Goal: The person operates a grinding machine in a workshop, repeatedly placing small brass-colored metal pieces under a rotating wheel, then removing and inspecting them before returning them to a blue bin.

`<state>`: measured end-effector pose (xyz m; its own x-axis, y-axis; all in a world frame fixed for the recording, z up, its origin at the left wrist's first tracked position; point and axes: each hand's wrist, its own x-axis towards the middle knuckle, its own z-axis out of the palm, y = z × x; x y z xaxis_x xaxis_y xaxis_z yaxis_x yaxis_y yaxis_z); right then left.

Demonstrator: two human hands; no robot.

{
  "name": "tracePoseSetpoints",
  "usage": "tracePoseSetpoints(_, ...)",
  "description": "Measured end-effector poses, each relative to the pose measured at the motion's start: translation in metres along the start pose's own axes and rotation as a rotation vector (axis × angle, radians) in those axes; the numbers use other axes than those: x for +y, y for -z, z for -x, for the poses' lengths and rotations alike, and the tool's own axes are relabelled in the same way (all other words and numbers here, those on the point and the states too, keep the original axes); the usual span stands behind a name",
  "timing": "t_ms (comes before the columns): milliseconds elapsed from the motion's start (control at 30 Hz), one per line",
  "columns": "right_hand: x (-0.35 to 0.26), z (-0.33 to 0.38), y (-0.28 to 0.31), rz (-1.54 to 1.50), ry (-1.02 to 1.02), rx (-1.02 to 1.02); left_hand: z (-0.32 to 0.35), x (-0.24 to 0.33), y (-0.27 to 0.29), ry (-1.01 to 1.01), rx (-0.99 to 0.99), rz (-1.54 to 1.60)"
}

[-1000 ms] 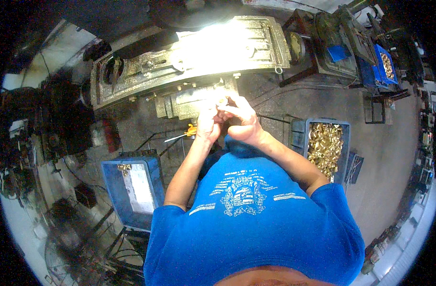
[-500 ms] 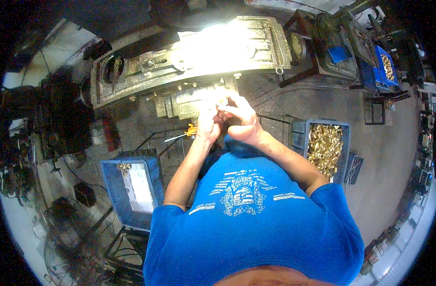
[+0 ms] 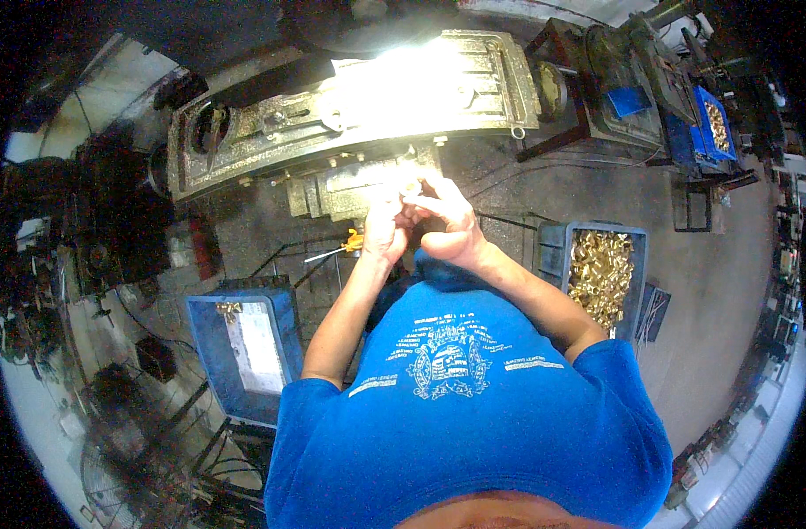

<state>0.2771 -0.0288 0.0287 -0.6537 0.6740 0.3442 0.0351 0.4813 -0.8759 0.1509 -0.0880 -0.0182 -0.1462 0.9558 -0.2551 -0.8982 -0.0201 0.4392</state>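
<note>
The hands [image 3: 421, 216] worked hard against the metal machine [image 3: 350, 115]; open floor [image 3: 712, 291] lay right, between the brass-filled crate [image 3: 597, 269] and blue bin [image 3: 244, 348].

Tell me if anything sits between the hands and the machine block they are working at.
Nothing visible does. The left hand and right hand are raised together right at the grey machine block; glare there hides what the fingers hold.

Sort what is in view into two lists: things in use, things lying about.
In use: left hand; right hand; brightly lit grey metal machine.

Lying about: grey crate of brass parts; nearly empty blue plastic crate; yellow-handled tool.
</note>
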Motion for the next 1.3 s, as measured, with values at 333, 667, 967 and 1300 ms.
tracePoseSetpoints(333,0.006,0.005,-0.007,-0.084,-0.070,-0.003,0.003,0.002,0.002,-0.006,0.005,0.012)
tracePoseSetpoints(667,-0.020,0.010,-0.012,-0.711,-0.403,0.133,0.017,0.016,-0.023,-0.244,0.197,-0.899)
tracePoseSetpoints(967,-0.029,0.069,0.016,-0.395,-0.632,0.341,0.029,-0.001,-0.026,-0.078,-0.194,-1.152)
tracePoseSetpoints(1300,0.030,0.332,0.199,0.847,-0.339,0.617,0.064,0.106,0.037,-0.144,0.361,-1.252)
